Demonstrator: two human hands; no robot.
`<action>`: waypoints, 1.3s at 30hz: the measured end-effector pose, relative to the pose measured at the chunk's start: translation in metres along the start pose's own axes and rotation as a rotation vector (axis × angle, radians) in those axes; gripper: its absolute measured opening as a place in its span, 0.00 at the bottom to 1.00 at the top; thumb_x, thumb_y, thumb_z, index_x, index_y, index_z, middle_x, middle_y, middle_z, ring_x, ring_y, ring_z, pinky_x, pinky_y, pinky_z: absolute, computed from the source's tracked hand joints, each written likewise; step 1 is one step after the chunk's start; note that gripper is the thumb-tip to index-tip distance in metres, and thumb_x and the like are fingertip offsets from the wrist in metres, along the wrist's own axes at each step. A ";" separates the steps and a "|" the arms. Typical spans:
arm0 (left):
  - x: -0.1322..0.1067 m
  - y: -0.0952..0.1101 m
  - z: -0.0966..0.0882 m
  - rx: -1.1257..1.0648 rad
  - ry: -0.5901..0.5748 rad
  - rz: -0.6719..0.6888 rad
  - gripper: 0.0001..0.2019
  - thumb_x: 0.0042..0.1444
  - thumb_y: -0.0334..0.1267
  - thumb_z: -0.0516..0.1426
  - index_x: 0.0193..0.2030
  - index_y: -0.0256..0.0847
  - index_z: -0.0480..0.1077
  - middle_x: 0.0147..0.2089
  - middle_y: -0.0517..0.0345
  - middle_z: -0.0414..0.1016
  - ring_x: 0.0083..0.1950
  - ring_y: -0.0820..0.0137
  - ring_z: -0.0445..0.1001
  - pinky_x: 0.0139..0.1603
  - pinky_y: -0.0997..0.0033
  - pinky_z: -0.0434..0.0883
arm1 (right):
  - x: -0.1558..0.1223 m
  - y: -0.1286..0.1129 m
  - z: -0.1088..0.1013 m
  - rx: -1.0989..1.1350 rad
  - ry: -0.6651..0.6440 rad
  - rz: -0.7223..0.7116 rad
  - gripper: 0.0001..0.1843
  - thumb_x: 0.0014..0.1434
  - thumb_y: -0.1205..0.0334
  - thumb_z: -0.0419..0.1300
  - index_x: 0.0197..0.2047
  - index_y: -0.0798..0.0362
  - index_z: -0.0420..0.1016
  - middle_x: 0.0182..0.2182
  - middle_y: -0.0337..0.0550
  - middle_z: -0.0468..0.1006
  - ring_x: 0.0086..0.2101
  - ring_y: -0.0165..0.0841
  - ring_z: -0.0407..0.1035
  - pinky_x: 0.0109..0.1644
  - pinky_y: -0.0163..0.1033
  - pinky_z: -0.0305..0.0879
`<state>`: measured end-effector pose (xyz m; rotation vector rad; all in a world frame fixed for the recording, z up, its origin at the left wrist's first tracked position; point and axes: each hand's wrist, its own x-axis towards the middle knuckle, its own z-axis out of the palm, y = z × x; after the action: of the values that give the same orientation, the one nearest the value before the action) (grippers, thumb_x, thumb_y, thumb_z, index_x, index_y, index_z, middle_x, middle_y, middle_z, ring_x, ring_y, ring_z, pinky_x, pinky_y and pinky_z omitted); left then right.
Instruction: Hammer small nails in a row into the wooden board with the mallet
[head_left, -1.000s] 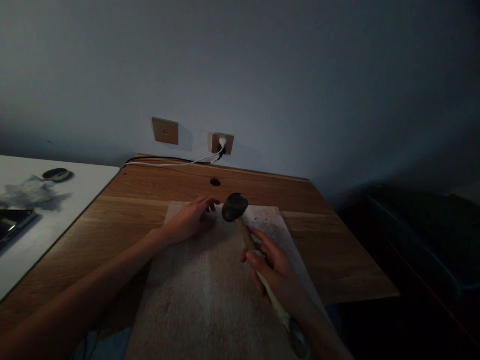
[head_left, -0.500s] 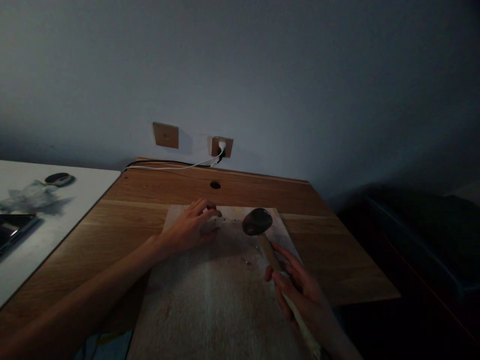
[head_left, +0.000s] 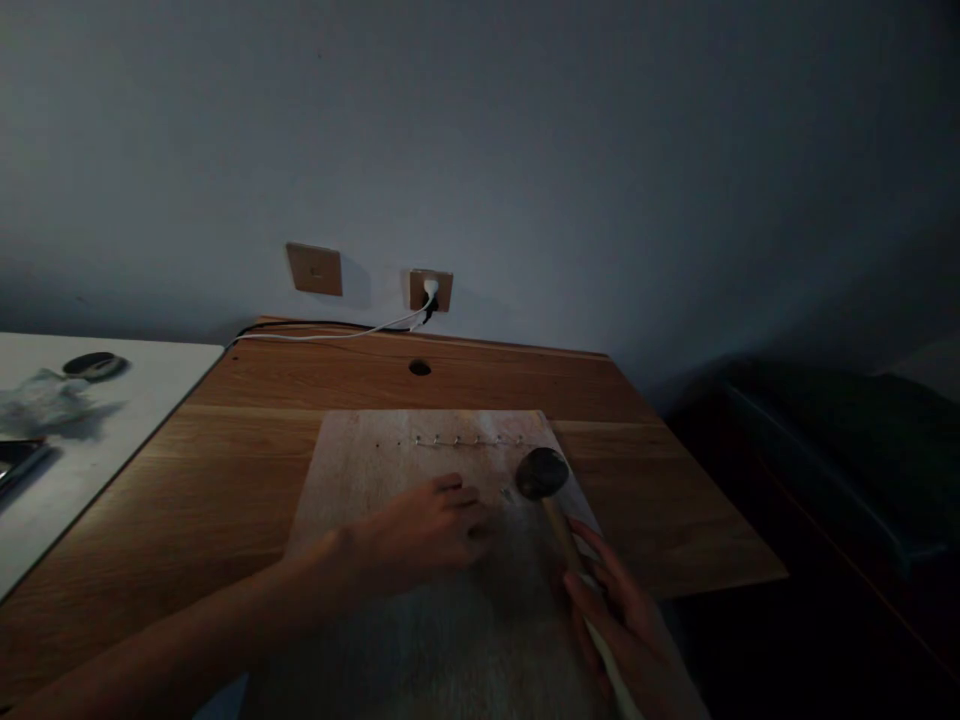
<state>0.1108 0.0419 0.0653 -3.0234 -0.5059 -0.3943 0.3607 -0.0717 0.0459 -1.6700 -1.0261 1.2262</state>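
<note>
A pale wooden board (head_left: 360, 470) lies on the brown wooden desk (head_left: 255, 450). A row of several small nails (head_left: 469, 440) stands along the board's far edge. My right hand (head_left: 630, 630) is closed round the wooden handle of a mallet (head_left: 541, 474), whose dark round head rests low over the board's right side. My left hand (head_left: 431, 525) lies on the board's middle, knuckles up, fingers curled with the tips close to a few small loose bits (head_left: 508, 493) beside the mallet head. What, if anything, those fingers pinch is hidden.
A white table (head_left: 112, 410) adjoins the desk on the left, with crumpled plastic (head_left: 37, 400), a dark round lid (head_left: 94, 365) and a dark flat device (head_left: 15, 458). Two wall plates (head_left: 315, 268) sit behind; a white cable (head_left: 337, 333) is plugged in. A dark seat (head_left: 840, 450) stands at right.
My left hand has left the nail row at the board's far edge and come back to the board's middle. The mallet has swung right and lower, with its head near the board.
</note>
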 end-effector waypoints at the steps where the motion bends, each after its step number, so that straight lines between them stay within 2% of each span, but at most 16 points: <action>1: -0.007 -0.009 -0.002 -0.042 0.004 -0.039 0.06 0.63 0.30 0.57 0.39 0.44 0.75 0.38 0.56 0.78 0.41 0.65 0.76 0.46 0.63 0.71 | 0.000 -0.001 0.000 0.015 0.003 0.032 0.37 0.59 0.38 0.65 0.67 0.44 0.66 0.33 0.42 0.79 0.13 0.23 0.58 0.13 0.30 0.55; 4: -0.035 -0.046 -0.004 -0.201 0.078 -0.251 0.08 0.65 0.32 0.56 0.44 0.44 0.76 0.40 0.56 0.79 0.42 0.66 0.77 0.49 0.64 0.72 | 0.000 -0.006 0.001 0.046 0.000 0.081 0.38 0.58 0.38 0.66 0.66 0.44 0.66 0.34 0.41 0.79 0.13 0.22 0.59 0.13 0.30 0.56; 7: -0.064 -0.079 0.003 -0.372 0.190 -0.554 0.08 0.63 0.32 0.56 0.43 0.43 0.77 0.41 0.55 0.81 0.42 0.67 0.79 0.46 0.67 0.74 | 0.004 -0.012 0.006 0.062 -0.031 0.068 0.37 0.58 0.40 0.66 0.66 0.44 0.65 0.37 0.42 0.79 0.13 0.22 0.60 0.12 0.30 0.57; 10: -0.079 -0.094 0.012 -0.494 0.224 -0.715 0.08 0.60 0.34 0.58 0.43 0.43 0.78 0.40 0.57 0.82 0.38 0.68 0.80 0.41 0.69 0.75 | 0.008 -0.018 0.015 0.069 -0.080 0.043 0.36 0.60 0.41 0.65 0.66 0.44 0.65 0.39 0.42 0.78 0.13 0.20 0.59 0.12 0.29 0.56; 16: -0.071 -0.087 0.012 -0.466 0.233 -0.722 0.09 0.59 0.32 0.58 0.43 0.44 0.79 0.38 0.58 0.82 0.36 0.69 0.79 0.41 0.70 0.74 | 0.009 -0.029 0.037 0.032 -0.151 0.019 0.35 0.60 0.42 0.64 0.66 0.46 0.65 0.41 0.43 0.78 0.15 0.21 0.58 0.12 0.29 0.56; 21: -0.072 -0.088 0.014 -0.425 0.220 -0.692 0.11 0.58 0.29 0.58 0.43 0.44 0.79 0.36 0.60 0.82 0.34 0.70 0.78 0.38 0.72 0.73 | 0.011 -0.038 0.044 -0.025 -0.275 0.022 0.36 0.63 0.43 0.61 0.69 0.47 0.60 0.43 0.45 0.78 0.16 0.22 0.62 0.15 0.31 0.61; 24: -0.076 -0.089 0.017 -0.423 0.232 -0.685 0.11 0.58 0.29 0.57 0.43 0.43 0.79 0.37 0.58 0.82 0.34 0.70 0.78 0.38 0.72 0.73 | 0.014 -0.043 0.047 -0.023 -0.294 -0.005 0.35 0.63 0.43 0.61 0.68 0.48 0.60 0.41 0.44 0.78 0.16 0.21 0.61 0.15 0.30 0.60; 27: -0.077 -0.088 0.017 -0.412 0.228 -0.674 0.11 0.58 0.29 0.57 0.42 0.43 0.79 0.39 0.57 0.82 0.37 0.68 0.79 0.41 0.69 0.75 | 0.018 -0.048 0.049 0.002 -0.294 -0.047 0.34 0.64 0.44 0.60 0.68 0.47 0.61 0.40 0.43 0.77 0.15 0.20 0.59 0.13 0.28 0.57; 33: -0.080 -0.088 0.013 -0.343 0.193 -0.646 0.11 0.58 0.29 0.58 0.44 0.43 0.80 0.41 0.55 0.83 0.40 0.65 0.80 0.46 0.65 0.76 | 0.027 -0.050 0.043 -0.052 -0.326 -0.092 0.31 0.65 0.46 0.60 0.67 0.45 0.61 0.41 0.42 0.77 0.15 0.19 0.60 0.13 0.27 0.58; 39: -0.080 -0.089 0.021 -0.273 0.227 -0.575 0.13 0.62 0.28 0.56 0.47 0.44 0.80 0.44 0.55 0.83 0.43 0.65 0.81 0.49 0.64 0.77 | 0.028 -0.048 0.043 -0.074 -0.354 -0.101 0.31 0.66 0.46 0.59 0.68 0.44 0.60 0.41 0.41 0.77 0.15 0.18 0.59 0.13 0.27 0.58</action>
<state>0.0136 0.1034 0.0254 -2.9595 -1.4025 -0.8831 0.3173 -0.0234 0.0724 -1.4645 -1.3658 1.4641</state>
